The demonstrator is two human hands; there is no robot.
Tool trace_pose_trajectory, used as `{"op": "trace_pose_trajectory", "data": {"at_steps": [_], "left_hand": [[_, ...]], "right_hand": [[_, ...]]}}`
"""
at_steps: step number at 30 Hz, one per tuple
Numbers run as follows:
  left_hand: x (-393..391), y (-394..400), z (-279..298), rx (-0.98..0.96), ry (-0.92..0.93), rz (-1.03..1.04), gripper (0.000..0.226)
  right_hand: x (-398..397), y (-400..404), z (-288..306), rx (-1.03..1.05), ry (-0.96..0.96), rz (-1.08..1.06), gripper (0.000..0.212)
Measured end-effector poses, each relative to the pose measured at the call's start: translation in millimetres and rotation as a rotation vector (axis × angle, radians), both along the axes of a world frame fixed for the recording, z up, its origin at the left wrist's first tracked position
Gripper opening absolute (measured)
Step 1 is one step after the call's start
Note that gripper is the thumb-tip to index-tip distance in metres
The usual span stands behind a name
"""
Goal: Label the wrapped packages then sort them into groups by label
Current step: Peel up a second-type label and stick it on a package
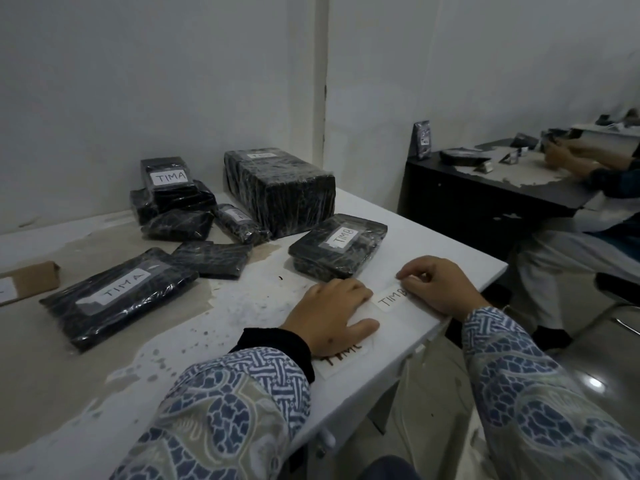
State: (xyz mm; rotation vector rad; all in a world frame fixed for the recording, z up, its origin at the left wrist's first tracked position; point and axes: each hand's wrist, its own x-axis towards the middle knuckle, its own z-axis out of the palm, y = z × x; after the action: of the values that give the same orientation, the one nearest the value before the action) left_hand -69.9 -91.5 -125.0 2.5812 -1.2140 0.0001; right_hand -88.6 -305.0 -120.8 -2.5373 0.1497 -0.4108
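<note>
We take the flat black plastic-wrapped package marked TIMB (338, 244) as our landmark on the worn white table (242, 306). Just in front of it our left hand (330, 311) lies flat, fingers straight, pressing a white sheet of stickers (372, 315). Beside it our right hand (438, 289) pinches the far end of the white paper label reading TIMB (391, 299), which lies on that sheet. A second label (341, 358) nearer us shows partly under the left wrist (its last letter looks like C). Behind the landmark stands a large black wrapped block (280, 192); to its left lies a long black package labelled TIMA (117, 296), and farther back a pile topped by another TIMA package (168, 178).
</note>
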Motion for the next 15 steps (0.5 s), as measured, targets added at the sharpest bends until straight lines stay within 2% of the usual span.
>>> {"op": "trace_pose_trajectory", "data": {"at_steps": [7,12,15], "left_hand": [[-3.9,1.2,0.1,-0.043,0.020,0.017,0.053],[-3.4,2.1,-2.1,-0.068,0.033,0.031,0.052],[-2.2,2.3,-3.1,-0.081,0.045,0.037,0.050]], "right_hand": [[4.4,-0.7,-0.8,0.000,0.008,-0.020,0.005],[8.4,0.8,2.4,-0.048,0.102,-0.009,0.027],[6.7,-3.1,2.9,-0.037,0.091,0.000,0.021]]}}
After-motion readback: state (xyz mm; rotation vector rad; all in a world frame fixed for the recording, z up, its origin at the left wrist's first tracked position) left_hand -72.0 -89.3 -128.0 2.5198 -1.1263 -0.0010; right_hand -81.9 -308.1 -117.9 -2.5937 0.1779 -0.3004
